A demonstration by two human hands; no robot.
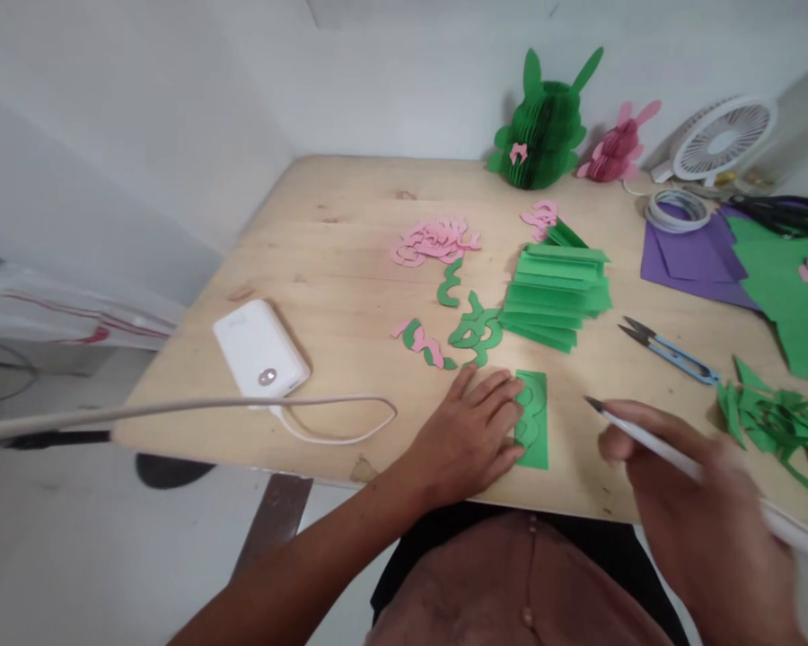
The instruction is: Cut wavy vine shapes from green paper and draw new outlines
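Observation:
My left hand (475, 435) lies flat near the table's front edge, fingertips on a small green paper rectangle (537, 440). Wavy outlines are drawn on that paper; its left part is under my fingers. My right hand (693, 502), slightly blurred, grips a white pencil (653, 441) with a dark tip. The tip points left, in the air to the right of the paper. Just beyond my left hand are green wavy cutouts (478, 330) and a pink and green cutout pair (425, 344). A stack of folded green paper strips (557, 292) lies behind the green rectangle.
Blue thread snips (673, 352) and green scraps (781, 422) lie at right. Pink cutouts (437, 240) sit mid-table. Behind stand a green paper rabbit (545, 135), a pink one (618, 152) and a fan (724, 139). A power bank (259, 345) with a cable (195, 408) is left.

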